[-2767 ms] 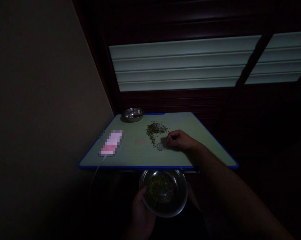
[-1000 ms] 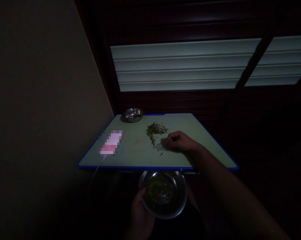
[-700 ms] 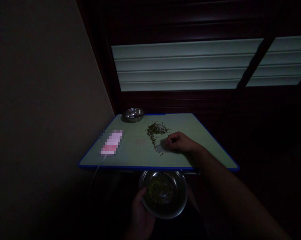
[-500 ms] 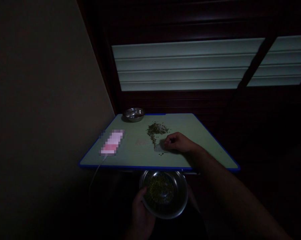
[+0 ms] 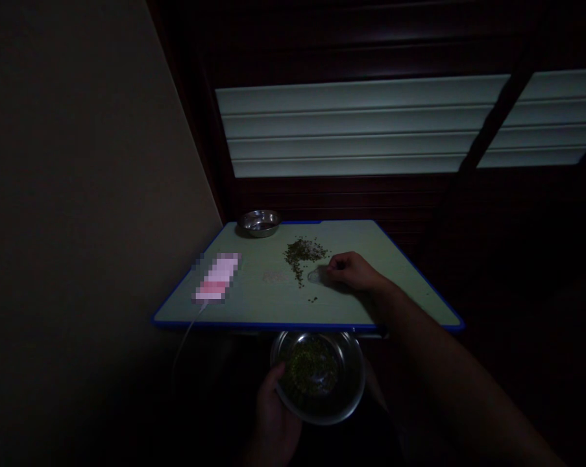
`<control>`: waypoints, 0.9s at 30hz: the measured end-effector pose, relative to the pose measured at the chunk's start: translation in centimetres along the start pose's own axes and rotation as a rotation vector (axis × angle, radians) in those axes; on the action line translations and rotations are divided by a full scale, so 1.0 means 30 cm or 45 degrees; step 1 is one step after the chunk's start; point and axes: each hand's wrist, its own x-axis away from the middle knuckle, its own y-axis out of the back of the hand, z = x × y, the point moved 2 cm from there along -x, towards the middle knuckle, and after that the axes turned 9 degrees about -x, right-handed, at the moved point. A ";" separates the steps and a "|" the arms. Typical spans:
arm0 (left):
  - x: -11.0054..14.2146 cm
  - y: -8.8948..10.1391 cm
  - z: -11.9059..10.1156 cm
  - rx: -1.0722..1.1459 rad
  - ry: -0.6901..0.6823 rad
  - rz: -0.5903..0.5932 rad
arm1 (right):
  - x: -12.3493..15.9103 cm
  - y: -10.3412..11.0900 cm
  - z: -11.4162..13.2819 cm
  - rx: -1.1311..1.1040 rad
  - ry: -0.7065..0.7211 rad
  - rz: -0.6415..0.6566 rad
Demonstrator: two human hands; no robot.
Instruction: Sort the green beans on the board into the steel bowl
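Observation:
A heap of small green grains lies on a pale green table with a blue edge. My right hand rests on the table just right of the heap, fingers curled with the tips down by a small pale patch. A few stray grains lie nearer the front edge. My left hand grips the rim of a steel bowl held below the table's front edge; the bowl holds green grains.
A small empty steel bowl stands at the table's far left corner. A blurred pink-white phone with a white cable lies on the left. A wall runs along the left; slatted shutters stand behind. The room is very dark.
My right hand slid toward the front edge, dragging a few grains, then drew back up toward the heap. A few grains stay near the front. The bowl in my left hand barely moved.

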 end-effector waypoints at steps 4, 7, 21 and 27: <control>0.004 -0.007 -0.003 0.002 0.027 -0.010 | 0.004 -0.009 0.002 -0.004 0.049 0.034; 0.005 -0.008 -0.002 0.002 0.044 -0.013 | 0.008 -0.026 0.004 -0.015 0.078 0.092; -0.003 -0.001 0.007 0.020 0.033 0.035 | 0.011 -0.032 0.017 -0.038 0.128 0.125; -0.001 -0.004 0.008 0.031 0.038 0.022 | 0.022 -0.042 0.023 -0.055 0.101 0.174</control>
